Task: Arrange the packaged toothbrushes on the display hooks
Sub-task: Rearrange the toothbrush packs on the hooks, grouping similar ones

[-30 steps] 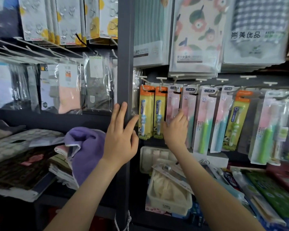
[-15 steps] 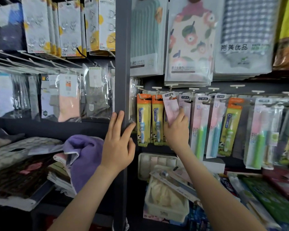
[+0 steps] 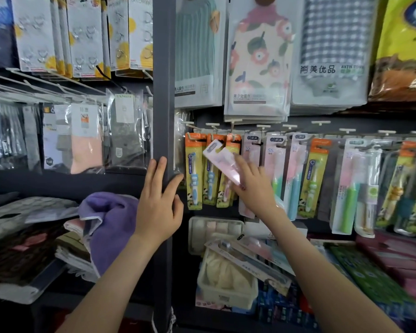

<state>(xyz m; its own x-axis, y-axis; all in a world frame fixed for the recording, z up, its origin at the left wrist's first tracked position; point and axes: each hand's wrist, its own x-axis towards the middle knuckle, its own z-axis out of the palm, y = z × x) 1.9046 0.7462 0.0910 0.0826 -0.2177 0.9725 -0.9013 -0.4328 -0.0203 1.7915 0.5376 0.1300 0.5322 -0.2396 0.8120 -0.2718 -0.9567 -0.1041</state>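
My right hand (image 3: 252,188) grips a pink packaged toothbrush (image 3: 222,162), tilted with its top leaning left, off its hook and in front of the orange packs (image 3: 193,174). A row of white display hooks (image 3: 263,127) carries more toothbrush packs: pink and white ones (image 3: 274,162) and orange-topped ones (image 3: 314,176) to the right. My left hand (image 3: 160,200) rests flat on the dark upright post (image 3: 162,92), fingers spread, holding nothing. More packaged toothbrushes (image 3: 247,263) lie loose on the shelf below.
Packaged towels (image 3: 257,56) hang above the toothbrush row. Left of the post hang socks (image 3: 87,138) and hook packs (image 3: 82,37). A purple towel (image 3: 108,224) lies on stacked cloths. A white bin (image 3: 223,284) and green boxes (image 3: 370,277) fill the lower shelf.
My right hand has pulled the pink pack off its hook and tilted it leftward. The camera view has shifted downward a little; my left hand stays on the post.
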